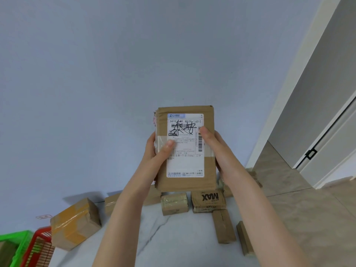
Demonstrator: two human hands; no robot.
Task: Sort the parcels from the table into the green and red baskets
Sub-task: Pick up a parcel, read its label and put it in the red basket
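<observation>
A: Item in hand?
B: One parcel [185, 166] — held up over the bench [173, 239], label toward the camera, long axis upright.
A: Grips?
B: Left grip [154, 153] wraps the left edge, thumb on the label. Right grip [216, 151] wraps the right edge, thumb by the barcode. Both hold it.
A: Baskets?
B: Green basket [18, 239] and red basket [39, 245], side by side at near left, well below the parcel — green leftmost. The left grip is nearer them.
A: Coming move?
B: Probably down and left. I cannot tell which basket the label calls for.
</observation>
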